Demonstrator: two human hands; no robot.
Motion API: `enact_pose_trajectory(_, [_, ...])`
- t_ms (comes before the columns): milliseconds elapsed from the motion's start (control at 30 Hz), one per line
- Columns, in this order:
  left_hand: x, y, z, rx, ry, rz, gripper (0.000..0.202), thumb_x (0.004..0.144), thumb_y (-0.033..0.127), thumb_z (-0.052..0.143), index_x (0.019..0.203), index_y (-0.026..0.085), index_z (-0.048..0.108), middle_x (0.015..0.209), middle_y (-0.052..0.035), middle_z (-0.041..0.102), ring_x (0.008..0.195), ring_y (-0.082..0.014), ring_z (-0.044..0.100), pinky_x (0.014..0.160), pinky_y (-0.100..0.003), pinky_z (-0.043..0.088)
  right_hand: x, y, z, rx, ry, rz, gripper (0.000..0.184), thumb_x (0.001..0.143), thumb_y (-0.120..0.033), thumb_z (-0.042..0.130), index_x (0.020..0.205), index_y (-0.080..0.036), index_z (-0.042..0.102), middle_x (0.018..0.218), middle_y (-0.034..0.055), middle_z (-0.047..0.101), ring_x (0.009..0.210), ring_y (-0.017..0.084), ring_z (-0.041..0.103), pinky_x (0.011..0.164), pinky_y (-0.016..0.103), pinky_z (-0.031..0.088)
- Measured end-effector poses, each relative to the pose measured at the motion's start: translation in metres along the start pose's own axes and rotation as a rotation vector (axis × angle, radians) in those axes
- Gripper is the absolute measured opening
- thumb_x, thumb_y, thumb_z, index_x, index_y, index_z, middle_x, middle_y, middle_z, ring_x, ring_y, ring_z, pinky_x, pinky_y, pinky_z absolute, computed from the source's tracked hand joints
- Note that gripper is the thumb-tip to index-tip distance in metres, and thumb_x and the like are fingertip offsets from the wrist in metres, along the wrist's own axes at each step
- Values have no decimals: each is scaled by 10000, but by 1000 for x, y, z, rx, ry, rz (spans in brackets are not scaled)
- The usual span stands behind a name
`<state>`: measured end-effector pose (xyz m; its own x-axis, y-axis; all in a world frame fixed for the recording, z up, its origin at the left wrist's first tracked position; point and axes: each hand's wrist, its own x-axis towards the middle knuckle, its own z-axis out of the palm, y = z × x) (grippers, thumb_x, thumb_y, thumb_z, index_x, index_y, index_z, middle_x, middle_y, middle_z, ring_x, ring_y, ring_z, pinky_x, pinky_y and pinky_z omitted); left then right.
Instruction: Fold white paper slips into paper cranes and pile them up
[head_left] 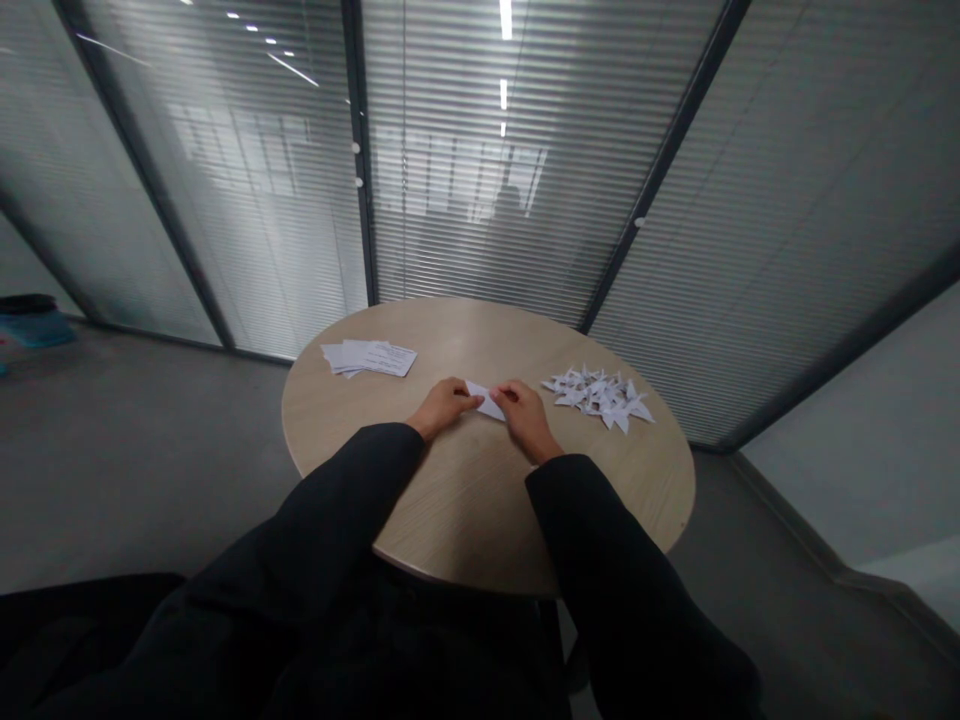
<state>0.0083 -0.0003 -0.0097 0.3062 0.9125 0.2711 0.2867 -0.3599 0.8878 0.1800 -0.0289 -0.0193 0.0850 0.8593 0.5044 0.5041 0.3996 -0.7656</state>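
Note:
A small piece of white folded paper [487, 402] is held between my two hands, low over the middle of the round table. My left hand [444, 406] pinches its left side, thumb pointing right. On the other side my right hand [525, 415] grips the paper with thumb and bent fingers, hiding its right end. To the right of my hands lies a pile of white folded paper cranes [600, 393]. Several loose sheets of printed white paper [371, 357] lie overlapping on the left part of the table.
The round wooden table [465, 530] has its near edge close to my body. Glass partitions with blinds [480, 230] stand right behind it. On the floor at far left is a blue bin [37, 325] with a dark liner. A white wall [885, 430] is at right.

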Motion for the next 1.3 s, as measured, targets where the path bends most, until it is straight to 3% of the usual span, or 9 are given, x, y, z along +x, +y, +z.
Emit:
enact_pose_trajectory(100, [-1,-2,1,-60,-36,-51,194,658,295,745,723,121,690,651,-33,640,633,-160,575,661,-288,442,0,-3,-4,-70,-26,-77,157,781,-321,592,683,-201,614,758,24,599,737,177,543,724,311,420])
enact_pose_trajectory(233, [-2,-5,3,-242,-74,-38,402,648,339,789,970,113,704,658,-38,661,609,-146,600,639,-273,466,-1,-5,-5,-127,-76,-172,145,800,-271,590,676,-198,605,750,26,584,761,179,547,731,306,407])
enact_pose_trajectory(433, [-2,-5,4,-455,-206,-132,361,580,356,839,781,80,724,693,-69,697,602,-141,620,642,-271,510,-2,-6,-2,-132,-66,-184,156,829,-268,586,695,-195,621,750,26,580,760,181,553,744,316,422])
enact_pose_trajectory(667, [-5,1,0,-662,-73,-184,236,689,249,779,812,56,721,785,-95,713,700,-138,649,743,-271,542,-4,-11,-2,-94,25,-273,177,831,-291,632,985,-241,701,981,68,600,973,228,566,904,396,441])
enact_pose_trajectory(833, [-5,4,-2,-767,-61,-270,157,764,179,711,856,51,709,752,-92,710,693,-140,667,770,-286,556,-4,-10,2,-87,-10,-310,91,776,-261,703,861,-258,734,1057,70,572,1073,242,535,966,415,421])
enact_pose_trajectory(1300, [-8,8,0,-802,-96,-279,148,771,163,701,865,48,705,770,-97,719,699,-137,673,769,-265,548,-6,-8,3,-115,-7,-309,58,761,-249,718,819,-259,723,1051,56,570,1069,242,527,969,430,406])
